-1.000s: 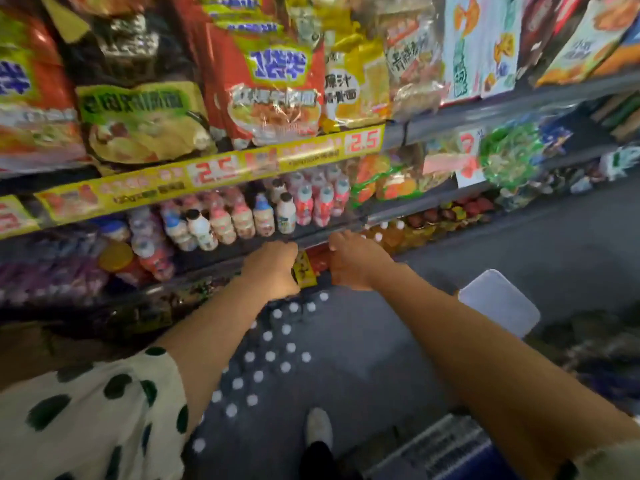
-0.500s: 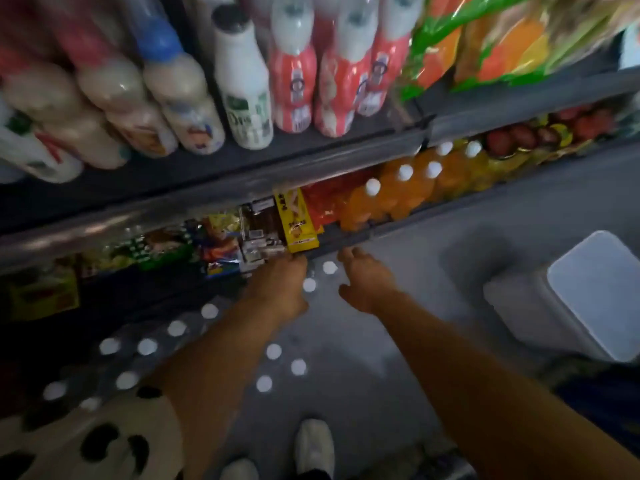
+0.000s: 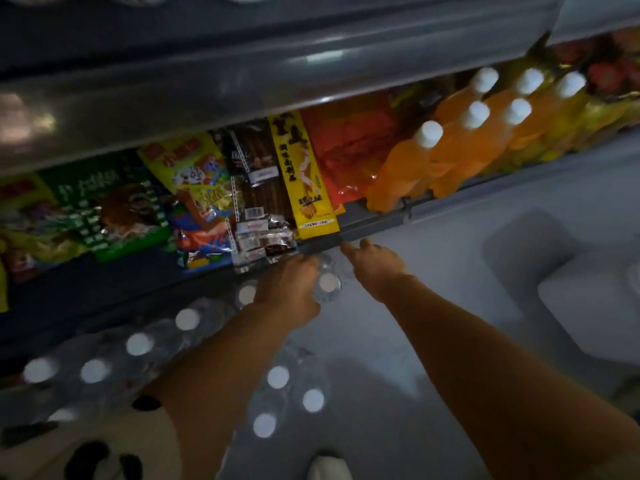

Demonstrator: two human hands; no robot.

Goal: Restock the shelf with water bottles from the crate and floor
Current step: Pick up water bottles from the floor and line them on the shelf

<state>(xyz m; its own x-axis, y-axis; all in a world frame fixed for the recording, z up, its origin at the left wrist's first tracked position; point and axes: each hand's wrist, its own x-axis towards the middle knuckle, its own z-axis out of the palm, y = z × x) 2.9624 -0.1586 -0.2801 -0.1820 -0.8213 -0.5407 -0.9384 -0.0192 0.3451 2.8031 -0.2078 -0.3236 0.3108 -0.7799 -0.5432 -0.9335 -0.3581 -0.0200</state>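
Note:
Several clear water bottles with white caps (image 3: pixel 139 344) stand in rows on the grey floor under the lowest shelf edge (image 3: pixel 370 226). One more capped water bottle (image 3: pixel 328 283) stands between my two hands. My left hand (image 3: pixel 289 289) is lowered against its left side, back toward the camera, fingers bent down and hidden. My right hand (image 3: pixel 375 268) reaches beside its right side with fingers stretched forward toward the shelf edge. Whether either hand grips the bottle is unclear in the blur.
Snack bags (image 3: pixel 304 174) and orange drink bottles (image 3: pixel 450 150) fill the lowest shelf. A grey shelf rail (image 3: pixel 242 81) overhangs close above. A white box (image 3: pixel 588 306) sits on the floor at right. My shoe (image 3: pixel 329 469) is at the bottom edge.
My view has dropped from the upper snack shelves to the lowest shelf. Both hands have moved down and forward to the floor bottles below the shelf edge.

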